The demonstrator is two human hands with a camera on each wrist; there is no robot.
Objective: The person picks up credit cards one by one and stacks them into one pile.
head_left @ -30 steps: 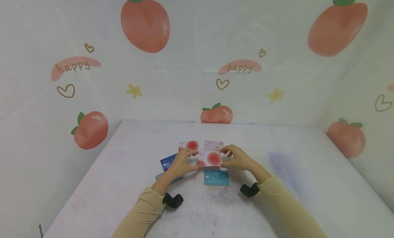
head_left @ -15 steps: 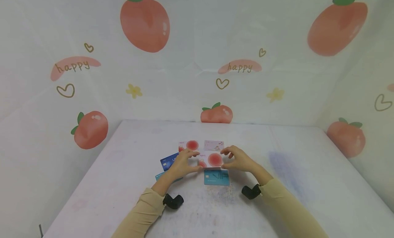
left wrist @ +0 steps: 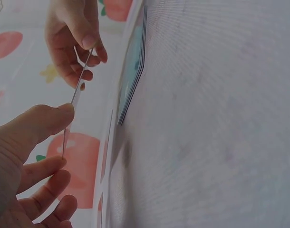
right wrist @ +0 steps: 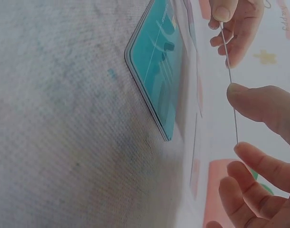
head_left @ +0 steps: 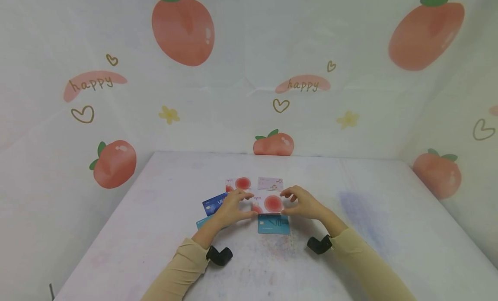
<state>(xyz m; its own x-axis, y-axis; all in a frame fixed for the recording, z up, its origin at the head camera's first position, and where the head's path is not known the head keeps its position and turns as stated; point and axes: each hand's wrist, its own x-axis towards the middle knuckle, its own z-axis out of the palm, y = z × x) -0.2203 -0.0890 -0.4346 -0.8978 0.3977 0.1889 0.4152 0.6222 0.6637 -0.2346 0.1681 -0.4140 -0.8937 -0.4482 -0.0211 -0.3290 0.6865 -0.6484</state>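
Note:
Both hands hold one white card (head_left: 270,203) with red circles, off the table beyond the teal VIP card (head_left: 273,225). My left hand (head_left: 233,208) pinches its left end between thumb and forefinger, the other fingers loosely bent. At the right end, my right hand (head_left: 304,204) pinches it likewise. Seen edge-on, the card (left wrist: 77,88) is a thin line in the left wrist view, clear of the table. Layered edges in the right wrist view show that the teal card (right wrist: 157,66) tops a small stack.
A blue VIP card (head_left: 212,204) and another teal card (head_left: 204,222) lie left, partly hidden by the left hand and forearm. Farther back lie a red-circled card (head_left: 239,184) and a pale pink card (head_left: 270,184). A printed cloth wall (head_left: 233,119) stands behind the table (head_left: 175,249).
The held card has shifted slightly right and toward the person, nearer the teal stack. Both hands moved with it and kept their pinch. The other cards stayed in place.

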